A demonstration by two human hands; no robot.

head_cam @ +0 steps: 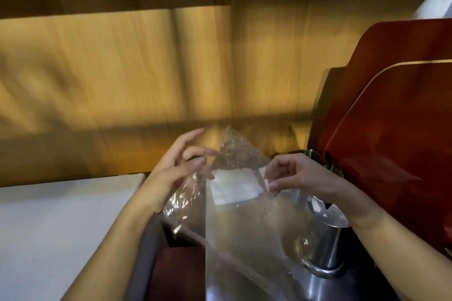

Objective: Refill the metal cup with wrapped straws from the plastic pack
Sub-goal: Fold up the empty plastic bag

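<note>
Your left hand (175, 168) and right hand (297, 177) pinch the clear plastic pack (234, 203); its white label (234, 187) is unreadable.

white label (234, 188) on plastic pack (244, 227), text unreadable

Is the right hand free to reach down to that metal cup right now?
Probably not yet: the right hand is pinching the plastic pack, which hangs in front of the metal cup just below it.
</note>
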